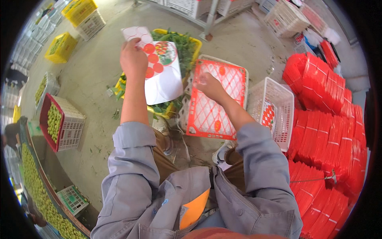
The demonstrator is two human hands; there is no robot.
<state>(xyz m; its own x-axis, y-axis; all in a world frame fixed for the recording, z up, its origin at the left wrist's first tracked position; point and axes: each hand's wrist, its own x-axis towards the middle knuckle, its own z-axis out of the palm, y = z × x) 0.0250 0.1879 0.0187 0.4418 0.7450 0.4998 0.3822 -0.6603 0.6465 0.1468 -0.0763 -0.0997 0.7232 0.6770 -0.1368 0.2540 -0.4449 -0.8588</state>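
Observation:
My left hand [134, 59] pinches the edge of a pale sticker sheet [136, 32] marked with circles. Several round red stickers [153, 58] show beside its wrist, over larger white sheets [163, 85], one with a coloured round picture. These sheets rest on a yellow crate [197, 49] full of green leaves [186, 53]. My right hand [213, 88] has its fingers drawn together above a flat red lattice piece [223, 105]; whether anything is between the fingertips is too blurred to tell. Round orange-red labels show on the lattice, which lies on a pale crate [246, 79].
A white basket [289, 107] with red-printed paper stands right of the lattice. Tied red stacks [318, 131] crowd the right side. At left are a red-rimmed crate [73, 127] of green fruit and a long fruit-filled trough [39, 191]. A metal frame [210, 22] stands ahead.

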